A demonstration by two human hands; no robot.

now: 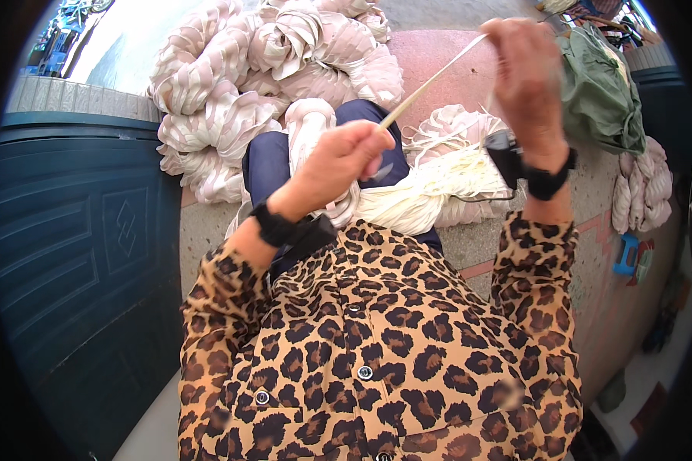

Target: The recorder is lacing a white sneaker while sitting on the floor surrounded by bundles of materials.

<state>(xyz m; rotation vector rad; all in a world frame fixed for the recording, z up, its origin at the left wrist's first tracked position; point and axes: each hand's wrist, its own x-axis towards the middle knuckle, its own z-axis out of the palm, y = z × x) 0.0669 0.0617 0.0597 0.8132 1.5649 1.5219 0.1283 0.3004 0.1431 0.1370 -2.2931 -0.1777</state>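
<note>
The left hand [344, 157] is raised over the lap, its fingers pinched together on the lower end of a cream strip [432, 80]. The strip runs taut, up and to the right, to the right hand [524, 77], which is lifted higher and has its fingers closed on the upper end. Both wrists carry black bands. Below the hands a loose bundle of cream strips [438, 188] lies across the lap, on dark blue trousers [273, 163]. Beyond it a pile of pink-and-white ruffled pieces [246, 84] sits on the floor, with a green bag [596, 88] off to the right. A dark teal panel [77, 230] stands on the left.
</note>
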